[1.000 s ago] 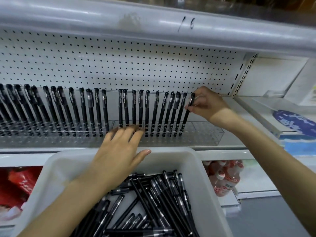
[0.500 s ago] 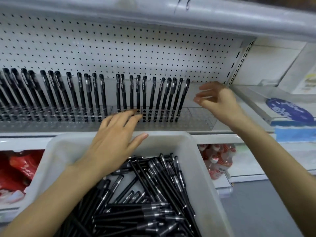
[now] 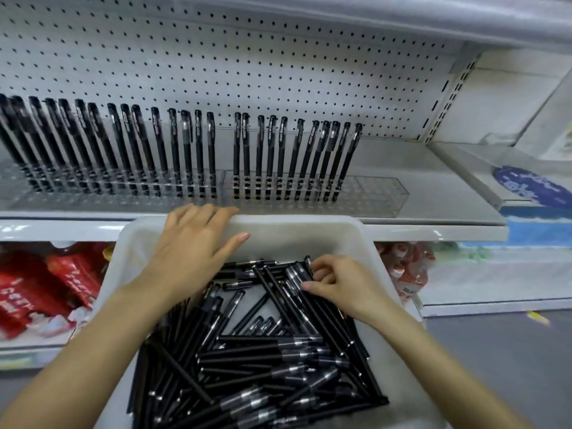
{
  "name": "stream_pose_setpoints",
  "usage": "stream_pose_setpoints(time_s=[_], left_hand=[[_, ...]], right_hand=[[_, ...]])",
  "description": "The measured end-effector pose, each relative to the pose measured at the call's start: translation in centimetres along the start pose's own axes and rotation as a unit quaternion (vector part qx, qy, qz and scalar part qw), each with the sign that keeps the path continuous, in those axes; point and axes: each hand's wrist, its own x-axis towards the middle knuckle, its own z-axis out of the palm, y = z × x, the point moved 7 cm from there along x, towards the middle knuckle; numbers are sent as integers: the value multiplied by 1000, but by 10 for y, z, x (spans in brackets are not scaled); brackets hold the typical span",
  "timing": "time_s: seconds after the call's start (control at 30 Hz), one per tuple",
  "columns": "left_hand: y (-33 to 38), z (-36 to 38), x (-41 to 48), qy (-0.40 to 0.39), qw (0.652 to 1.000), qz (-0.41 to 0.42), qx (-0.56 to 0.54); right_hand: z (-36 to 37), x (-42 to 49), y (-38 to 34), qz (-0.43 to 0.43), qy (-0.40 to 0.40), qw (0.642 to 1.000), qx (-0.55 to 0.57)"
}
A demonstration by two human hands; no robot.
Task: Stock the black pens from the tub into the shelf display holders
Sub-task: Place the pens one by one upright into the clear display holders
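Head view: left grip [image 3: 192, 252] rests flat on the far rim of the white plastic tub [image 3: 309, 224]. Right grip [image 3: 343, 286] curls onto thin black pens [image 3: 263, 360] inside, maybe pinching one. Others stand in clear plastic holders [image 3: 377, 193].

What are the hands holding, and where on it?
The right hand pinches a black pen near its capped end; the left hand only rests on the tub rim.

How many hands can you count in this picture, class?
2. The left hand rests flat on the far rim of the white tub; the right hand is inside the tub, fingers curled on black pens in the pile.
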Motion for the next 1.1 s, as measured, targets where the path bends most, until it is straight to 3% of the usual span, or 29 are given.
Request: stream_pose_setpoints(time_s=[0.33,0.77,0.97,1.1], left_hand=[[5,2,-3,7,1000,-2,4],[2,-3,-2,-16,1000,2,-11],[14,-13,2,-30,998,-10,-52],[36,-22,14,-7,998,39,-38]], right_hand=[[20,10,10,18,-27,999,-18],[1,5,0,13,-4,986,164],[-52,-5,-32,-59,42,971,229],[-102,1,-53,-113,77,948,287]])
